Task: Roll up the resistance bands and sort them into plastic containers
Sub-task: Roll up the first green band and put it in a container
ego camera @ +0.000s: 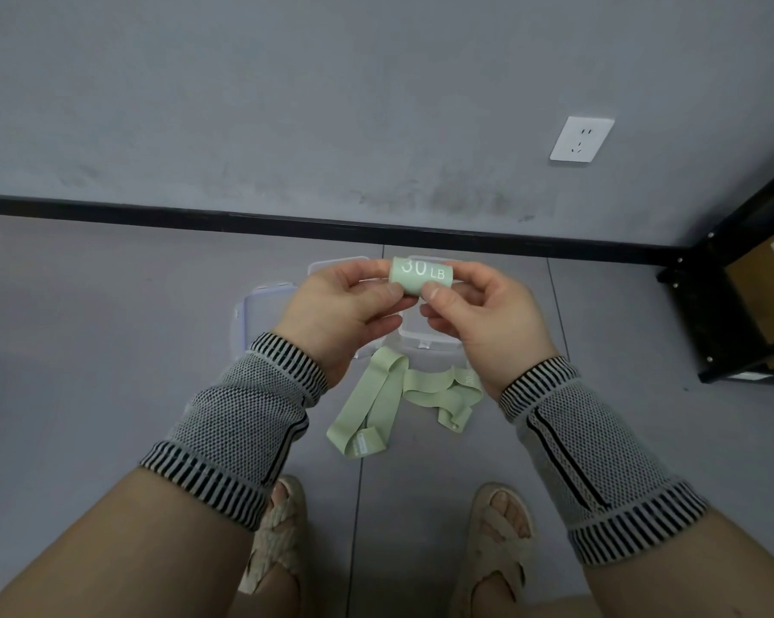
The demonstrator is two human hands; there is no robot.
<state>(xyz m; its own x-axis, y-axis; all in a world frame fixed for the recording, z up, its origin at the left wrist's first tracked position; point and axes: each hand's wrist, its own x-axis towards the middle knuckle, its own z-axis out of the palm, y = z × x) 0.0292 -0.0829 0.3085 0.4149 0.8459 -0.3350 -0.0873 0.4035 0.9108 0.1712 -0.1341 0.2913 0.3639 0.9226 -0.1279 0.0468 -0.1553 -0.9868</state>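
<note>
Both hands, left hand (pixel 340 305) and right hand (pixel 483 318), pinch rolled band (pixel 420 276).

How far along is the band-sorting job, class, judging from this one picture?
Done: one green band, marked 30 LB, is rolled tight. In hand: left hand and right hand both pinch that roll above the clear containers. Left: two loose green bands lie unrolled on the floor.

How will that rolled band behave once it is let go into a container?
The rolled band will probably spring loose: both the left hand and right hand pinch it closed. Its round shape suggests it may roll. The flat bands on the floor look limp, so it is likely soft and light.
</note>
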